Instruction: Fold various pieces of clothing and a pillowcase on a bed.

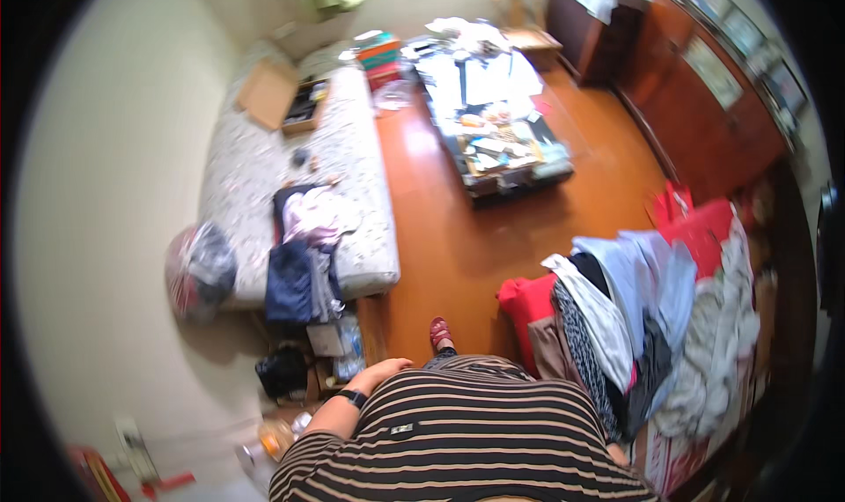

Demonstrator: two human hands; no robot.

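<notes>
My left hand (385, 372), with a dark band on its wrist, hangs at my left side by the waist. Its fingers look loosely stretched, and nothing shows in them. Nearest to it are a low shelf with clear plastic bottles (349, 348) and a pale box (326, 339). Of my right hand (618, 454) only a patch of skin shows at my right side; its fingers are hidden. Beside it lies a heap of clothes, with a white garment (594, 313), a light blue shirt (627, 269) and a dark grey piece (650, 365).
A bed (365, 238) along the left wall bears folded clothes (290, 277) and an open cardboard box (268, 94). Ahead stands a low table (506, 183) crowded with small things. A brown wooden cabinet (704, 106) lines the right. Red bags (700, 233) lie behind the clothes.
</notes>
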